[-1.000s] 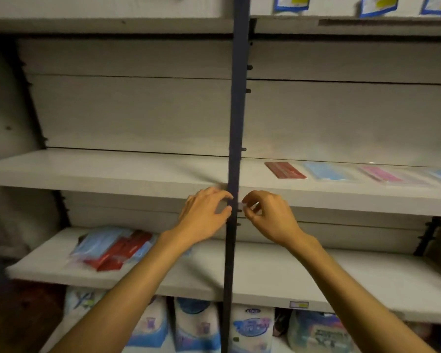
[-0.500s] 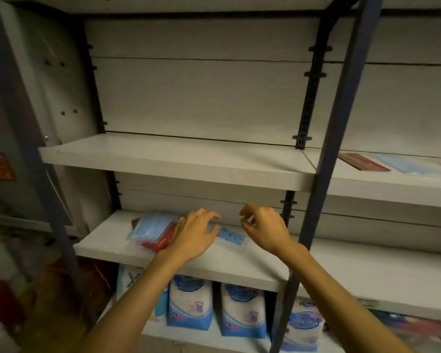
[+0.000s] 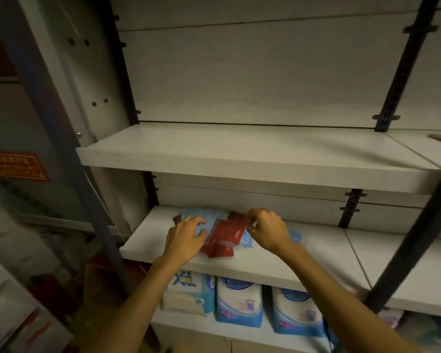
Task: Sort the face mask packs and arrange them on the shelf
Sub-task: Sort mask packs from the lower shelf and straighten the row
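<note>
White shelves (image 3: 252,258) on dark posts fill the wall, and the light is dim. On the lower shelf, near its left end, lies a messy pile of packs. Some are red packs (image 3: 227,233) and some are blue packs (image 3: 201,217), all mixed up and lying on top of each other. The left hand (image 3: 186,238) rests on the pile with its fingers spread out and a little bent, pressing down on a blue pack. It does not seem to be holding anything tight. The right hand (image 3: 266,231) is at the right side of the pile. Its thumb and fingers are curled in close to the edge of a red pack, but it is blurry, so I cannot tell if it really has hold of it. These packs look thin, flat and very light. They look soft and bendy, wrapped in shiny plastic, so they would likely slip and slide over each other. I think the best place to hold one is at an edge or corner, with a pinch, while the other hand keeps the pile still. Below, big soft bags (image 3: 239,301) stand in a row. The shelf above (image 3: 239,161) is bare on this side.
</note>
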`<move>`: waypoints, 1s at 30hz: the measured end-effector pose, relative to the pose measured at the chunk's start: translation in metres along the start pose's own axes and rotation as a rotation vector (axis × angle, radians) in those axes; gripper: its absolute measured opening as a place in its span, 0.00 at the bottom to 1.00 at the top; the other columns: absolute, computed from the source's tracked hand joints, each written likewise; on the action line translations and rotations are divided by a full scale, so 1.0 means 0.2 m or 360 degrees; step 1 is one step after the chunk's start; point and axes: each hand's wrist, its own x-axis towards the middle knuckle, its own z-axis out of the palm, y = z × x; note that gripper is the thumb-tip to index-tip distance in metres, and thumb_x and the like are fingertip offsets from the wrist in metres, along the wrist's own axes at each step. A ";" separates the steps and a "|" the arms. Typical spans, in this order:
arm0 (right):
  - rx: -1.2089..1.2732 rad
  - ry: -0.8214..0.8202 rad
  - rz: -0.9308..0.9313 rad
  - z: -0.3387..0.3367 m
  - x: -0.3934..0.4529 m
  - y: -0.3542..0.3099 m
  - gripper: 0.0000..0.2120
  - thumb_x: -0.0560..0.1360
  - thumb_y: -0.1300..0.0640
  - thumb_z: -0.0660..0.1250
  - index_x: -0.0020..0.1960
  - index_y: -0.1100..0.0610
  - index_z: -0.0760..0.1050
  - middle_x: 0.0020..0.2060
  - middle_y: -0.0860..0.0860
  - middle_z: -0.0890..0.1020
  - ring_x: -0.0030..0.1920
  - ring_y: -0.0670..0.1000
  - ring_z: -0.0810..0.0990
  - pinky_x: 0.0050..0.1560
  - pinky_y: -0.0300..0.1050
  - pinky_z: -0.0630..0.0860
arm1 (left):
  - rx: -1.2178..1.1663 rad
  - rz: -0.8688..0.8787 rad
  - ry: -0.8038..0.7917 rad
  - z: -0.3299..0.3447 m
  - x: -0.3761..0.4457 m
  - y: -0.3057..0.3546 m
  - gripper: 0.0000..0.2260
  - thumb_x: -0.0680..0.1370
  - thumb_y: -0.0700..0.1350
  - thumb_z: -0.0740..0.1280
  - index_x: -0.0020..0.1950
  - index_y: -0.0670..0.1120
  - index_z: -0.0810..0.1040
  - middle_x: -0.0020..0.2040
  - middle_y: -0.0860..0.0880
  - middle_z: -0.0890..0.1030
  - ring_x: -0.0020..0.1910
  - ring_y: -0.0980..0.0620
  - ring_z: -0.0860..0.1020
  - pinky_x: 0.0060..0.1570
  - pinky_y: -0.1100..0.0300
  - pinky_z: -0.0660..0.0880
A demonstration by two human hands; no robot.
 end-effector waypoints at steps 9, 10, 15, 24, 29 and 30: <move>-0.0006 -0.0161 0.0138 0.42 0.21 -0.17 0.05 0.74 0.56 0.65 0.46 0.54 0.80 0.43 0.53 0.85 0.44 0.57 0.83 0.43 0.52 0.80 | 0.0029 -0.0299 -0.0121 0.11 0.25 -0.53 0.12 0.78 0.52 0.65 0.59 0.53 0.79 0.57 0.48 0.81 0.54 0.47 0.80 0.53 0.53 0.76; -0.0004 -0.0164 0.0174 0.47 0.24 -0.17 0.06 0.73 0.55 0.65 0.46 0.53 0.80 0.42 0.52 0.85 0.43 0.57 0.83 0.44 0.52 0.81 | 0.0031 -0.0359 -0.0130 0.14 0.29 -0.58 0.12 0.77 0.53 0.64 0.58 0.53 0.79 0.56 0.49 0.82 0.54 0.47 0.80 0.53 0.53 0.76; 0.0070 -0.0205 0.0340 0.71 0.40 -0.17 0.06 0.72 0.55 0.65 0.44 0.54 0.81 0.40 0.53 0.85 0.41 0.56 0.83 0.42 0.55 0.82 | -0.0033 -0.0656 -0.0212 0.27 0.44 -0.84 0.16 0.76 0.58 0.65 0.57 0.50 0.80 0.55 0.47 0.83 0.53 0.45 0.79 0.52 0.54 0.75; 0.0069 -0.0291 0.0646 0.88 0.44 -0.10 0.06 0.76 0.56 0.67 0.43 0.56 0.80 0.39 0.52 0.82 0.39 0.53 0.81 0.42 0.48 0.79 | -0.0189 -0.0937 -0.0357 0.47 0.70 -1.06 0.23 0.73 0.61 0.66 0.54 0.44 0.81 0.53 0.43 0.83 0.49 0.43 0.80 0.48 0.53 0.78; 0.0038 -0.0339 0.0777 0.97 0.42 -0.02 0.07 0.77 0.53 0.65 0.52 0.54 0.79 0.49 0.53 0.84 0.47 0.56 0.82 0.49 0.50 0.80 | -0.0196 -0.0997 -0.0381 0.59 0.79 -1.11 0.29 0.68 0.67 0.69 0.56 0.44 0.80 0.52 0.43 0.82 0.48 0.44 0.81 0.48 0.54 0.78; 0.0039 -0.0351 0.0796 0.98 0.42 -0.01 0.08 0.77 0.51 0.66 0.53 0.53 0.79 0.49 0.53 0.84 0.47 0.56 0.82 0.49 0.50 0.80 | -0.0196 -0.0993 -0.0379 0.62 0.82 -1.12 0.30 0.67 0.68 0.70 0.55 0.45 0.81 0.50 0.44 0.82 0.45 0.45 0.81 0.47 0.53 0.79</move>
